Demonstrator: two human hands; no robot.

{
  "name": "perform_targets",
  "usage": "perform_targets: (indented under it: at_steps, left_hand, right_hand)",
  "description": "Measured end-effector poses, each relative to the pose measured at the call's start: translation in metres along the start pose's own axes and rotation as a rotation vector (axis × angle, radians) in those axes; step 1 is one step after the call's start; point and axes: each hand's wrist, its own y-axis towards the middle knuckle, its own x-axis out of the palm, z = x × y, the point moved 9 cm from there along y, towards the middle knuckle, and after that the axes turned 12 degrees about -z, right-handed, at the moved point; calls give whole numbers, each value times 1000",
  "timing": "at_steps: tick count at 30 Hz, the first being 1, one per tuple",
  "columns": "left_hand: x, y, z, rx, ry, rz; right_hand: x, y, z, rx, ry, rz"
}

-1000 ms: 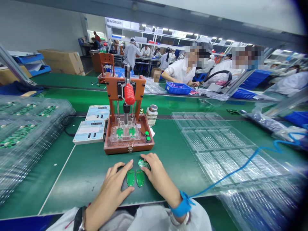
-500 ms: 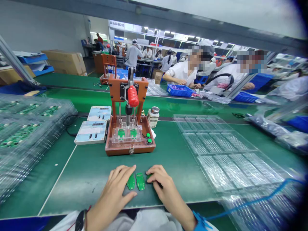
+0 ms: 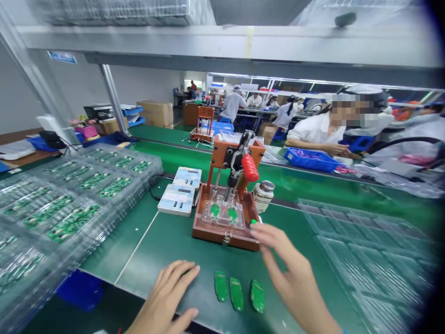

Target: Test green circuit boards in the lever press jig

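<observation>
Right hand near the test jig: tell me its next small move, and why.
Probably a short reach forward to the green button on the brown jig. The right hand is open, empty, fingertips almost at that corner; two boards sit under the jig's clear plate. The left hand rests flat beside three loose green boards.

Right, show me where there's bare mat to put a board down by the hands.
Bare mat lies between the jig, the white line and the left hand. A narrower strip runs between the three boards and the jig, though the right hand hangs over its right end. Crowded: stacked trays on the left, empty clear trays on the right.
</observation>
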Motion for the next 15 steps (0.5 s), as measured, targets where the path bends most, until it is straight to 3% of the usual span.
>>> perform_targets:
  at_steps: [3,5,8,11,15]
  left_hand:
    - [-10,-12,-15,-35,28,59]
    - [-12,-15,-21,-48,23,74]
    - [-6,-7,-18,-41,-17,48]
    - [8,17,8,63,-62,-45]
    - [33,54,50,209,-76,-189]
  right_hand:
    - [-39,41,-10,-57,46,271]
    - [-52,62,-19,-166,72,408]
    - [-47,91,-29,-317,64,420]
    - [-32,110,-31,-387,66,415]
    - [-24,113,-27,-417,106,516]
